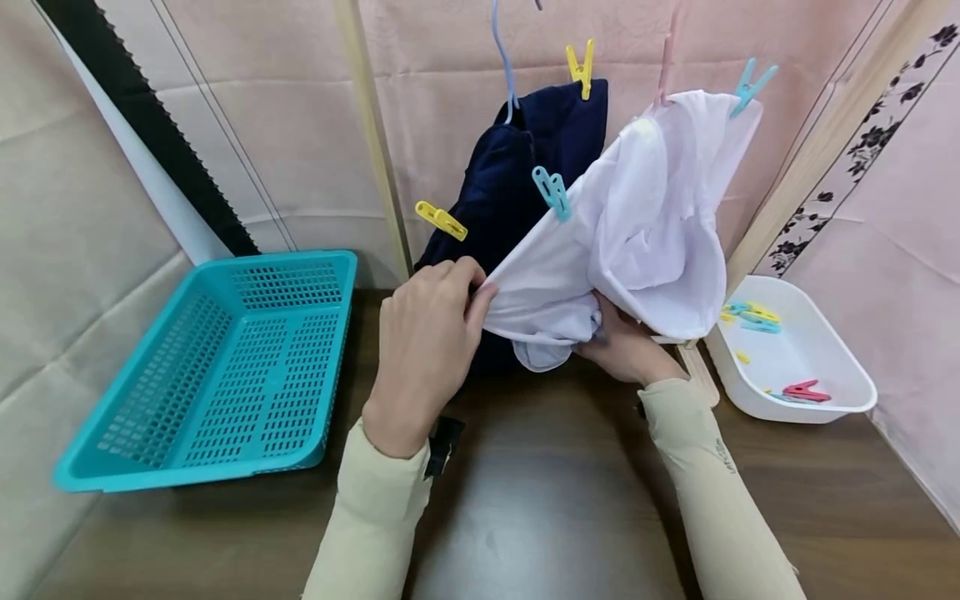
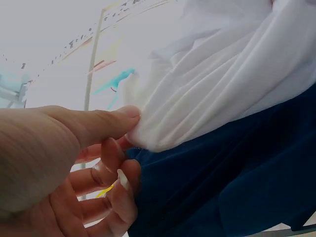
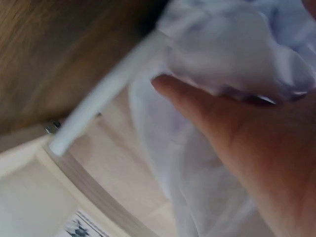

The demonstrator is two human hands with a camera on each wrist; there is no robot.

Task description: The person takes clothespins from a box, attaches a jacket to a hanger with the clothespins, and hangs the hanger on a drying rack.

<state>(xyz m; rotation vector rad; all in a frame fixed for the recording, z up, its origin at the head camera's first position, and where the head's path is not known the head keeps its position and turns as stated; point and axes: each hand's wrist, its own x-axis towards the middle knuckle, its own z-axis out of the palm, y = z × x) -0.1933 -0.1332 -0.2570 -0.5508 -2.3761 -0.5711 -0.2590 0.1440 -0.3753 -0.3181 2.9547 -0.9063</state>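
Note:
A white garment (image 1: 652, 217) hangs from clothespins, one light blue (image 1: 746, 87) at its upper right corner. Its lower left edge is stretched out by my left hand (image 1: 427, 329), which pinches the cloth between thumb and fingertips. In the left wrist view the pinched corner of white cloth (image 2: 153, 128) lies over dark blue fabric. Under the white garment, my right hand (image 1: 626, 342) grips a bunched part; the cloth hides its fingers, while its thumb lies along the fabric in the right wrist view. Behind hangs a navy garment (image 1: 487, 179) with yellow clothespins (image 1: 442, 220) on it.
A turquoise basket (image 1: 330, 375) with perforated sides stands on the left of the brown table (image 1: 540, 500). At right is a white tub (image 1: 780, 408) holding several coloured clothespins. Wooden posts (image 1: 375, 133) frame the hanging clothes, and another blue clothespin (image 1: 552, 192) is at the white cloth's edge.

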